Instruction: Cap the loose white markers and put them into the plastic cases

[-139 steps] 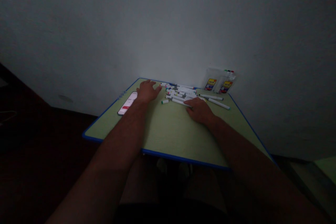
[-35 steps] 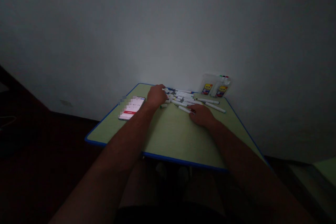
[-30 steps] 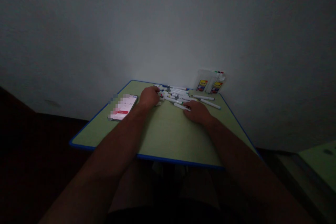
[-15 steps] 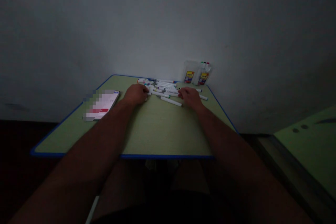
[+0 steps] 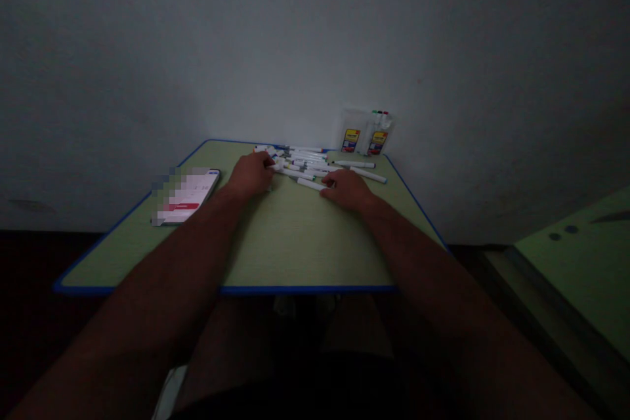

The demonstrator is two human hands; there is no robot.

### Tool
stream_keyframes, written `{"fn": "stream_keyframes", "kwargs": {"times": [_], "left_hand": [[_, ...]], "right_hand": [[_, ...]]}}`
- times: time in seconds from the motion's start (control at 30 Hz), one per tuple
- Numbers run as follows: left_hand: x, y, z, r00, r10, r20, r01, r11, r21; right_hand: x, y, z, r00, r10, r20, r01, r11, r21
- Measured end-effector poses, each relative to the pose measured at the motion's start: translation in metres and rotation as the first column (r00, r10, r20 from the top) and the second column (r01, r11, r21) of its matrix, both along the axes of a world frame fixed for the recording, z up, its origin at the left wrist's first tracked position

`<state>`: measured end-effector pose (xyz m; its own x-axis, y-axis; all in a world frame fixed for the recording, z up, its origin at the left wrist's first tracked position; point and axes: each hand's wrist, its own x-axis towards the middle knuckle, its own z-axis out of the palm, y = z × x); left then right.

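Several white markers (image 5: 309, 156) lie in a loose pile on the green table (image 5: 295, 243). At the pile's left end, my left hand (image 5: 250, 174) rests with its fingers curled inward. White pieces show by its fingertips, but what lies inside the fingers is hidden. My right hand (image 5: 348, 189) pinches the right end of a white marker (image 5: 309, 184) at the front of the pile. That marker lies near flat, its dark, narrow tip pointing left.
A phone (image 5: 189, 197) with a lit screen lies at the left. Two clear marker cases (image 5: 350, 138) stand against the wall at the back right, the right one holding a few markers (image 5: 380, 115). Two more markers (image 5: 368, 174) lie right of the pile. Blue edging surrounds the table.
My right hand has moved left and toward me, from the pile's right side onto the front marker's end. My left hand has barely moved. The view has shifted slightly.
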<state>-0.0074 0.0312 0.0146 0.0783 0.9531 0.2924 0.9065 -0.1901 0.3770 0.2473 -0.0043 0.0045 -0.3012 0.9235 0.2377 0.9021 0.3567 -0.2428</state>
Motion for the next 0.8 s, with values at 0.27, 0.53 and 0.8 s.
{"fn": "stream_keyframes", "kwargs": {"times": [0.27,0.53,0.8], "left_hand": [[0.006,-0.013,0.007,0.962,0.006,0.275,-0.01,1.0,0.012],[0.013,-0.022,0.01,0.902,-0.086,0.424,0.033,0.991,0.131],[0.013,-0.02,0.005,0.889,-0.131,0.438,0.065,0.985,0.162]], "right_hand": [[0.002,0.001,0.004,0.997,-0.052,-0.048,0.052,0.999,-0.004],[0.004,0.004,0.01,0.927,-0.139,-0.349,0.152,0.988,0.007],[0.003,0.005,0.008,0.801,-0.134,-0.583,0.091,0.99,-0.104]]}}
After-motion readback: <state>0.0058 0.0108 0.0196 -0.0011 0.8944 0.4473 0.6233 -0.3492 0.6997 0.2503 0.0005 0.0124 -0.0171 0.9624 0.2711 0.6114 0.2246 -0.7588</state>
